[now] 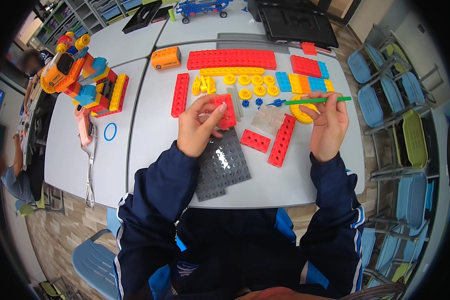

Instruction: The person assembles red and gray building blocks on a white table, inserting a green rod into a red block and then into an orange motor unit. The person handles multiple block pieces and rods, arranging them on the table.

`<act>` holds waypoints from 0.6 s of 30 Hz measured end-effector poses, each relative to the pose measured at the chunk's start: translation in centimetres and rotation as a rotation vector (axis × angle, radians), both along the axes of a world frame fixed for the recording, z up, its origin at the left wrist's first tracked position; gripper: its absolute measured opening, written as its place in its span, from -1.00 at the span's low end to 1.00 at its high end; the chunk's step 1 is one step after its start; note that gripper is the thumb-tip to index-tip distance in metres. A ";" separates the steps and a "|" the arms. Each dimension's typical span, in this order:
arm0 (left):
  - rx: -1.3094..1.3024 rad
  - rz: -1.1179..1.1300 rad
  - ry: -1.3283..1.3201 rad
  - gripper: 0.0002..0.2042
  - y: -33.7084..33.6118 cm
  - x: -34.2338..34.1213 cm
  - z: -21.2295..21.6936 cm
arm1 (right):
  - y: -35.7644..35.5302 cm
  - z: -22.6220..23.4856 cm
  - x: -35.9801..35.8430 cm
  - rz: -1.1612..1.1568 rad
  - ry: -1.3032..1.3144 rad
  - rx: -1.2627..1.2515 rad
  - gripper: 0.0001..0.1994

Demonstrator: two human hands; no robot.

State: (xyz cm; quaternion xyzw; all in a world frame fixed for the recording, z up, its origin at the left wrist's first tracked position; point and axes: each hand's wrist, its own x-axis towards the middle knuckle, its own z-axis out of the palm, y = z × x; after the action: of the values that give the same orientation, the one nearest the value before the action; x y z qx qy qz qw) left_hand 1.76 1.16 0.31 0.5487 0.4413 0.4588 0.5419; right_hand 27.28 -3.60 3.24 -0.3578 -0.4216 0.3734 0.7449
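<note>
Between the thumb and fingers of my left hand (197, 127) is a red building brick (226, 111), held above the upper end of a dark grey studded plate (222, 165). My right hand (330, 125) pinches a long green rod (310, 101). A blue piece (276, 103) sits at the rod's left end; whether it is joined I cannot tell. Under the rod lies a yellow gear wheel (302, 113). A short red beam with holes (255, 141) and a longer red beam (282, 141) lie between my hands, beside a clear plastic bag (267, 120).
Beyond my hands are yellow wheels (244, 80), a long red block (231, 59), a red strip (180, 95) and an orange motor-like block (166, 58). At left stand a built brick model (87, 85) and a lanyard (90, 170). Stacked chairs (410, 140) are on the right.
</note>
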 end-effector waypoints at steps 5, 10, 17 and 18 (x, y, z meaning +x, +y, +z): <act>0.128 0.037 0.285 -0.57 0.8 -0.1 -1.1 | 0.0 -0.3 0.1 0.014 -0.043 -0.022 -0.77; 0.242 0.101 0.100 -0.66 1.0 -0.4 -1.2 | -0.2 0.0 -0.9 0.013 -0.111 -0.047 -0.66; 0.167 -0.391 0.360 -0.70 2.0 -3.3 1.7 | 0.1 -0.2 0.3 0.053 -0.095 -0.032 -0.57; 0.206 -0.438 0.339 -0.68 1.8 -3.3 1.8 | 0.2 -0.2 0.3 0.049 -0.108 -0.027 -0.56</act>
State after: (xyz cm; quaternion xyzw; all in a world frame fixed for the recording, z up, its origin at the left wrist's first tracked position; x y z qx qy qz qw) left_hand -1.55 3.01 2.11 0.7520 0.3475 0.2751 0.4879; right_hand 27.55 -3.38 2.99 -0.3771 -0.4649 0.3773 0.7066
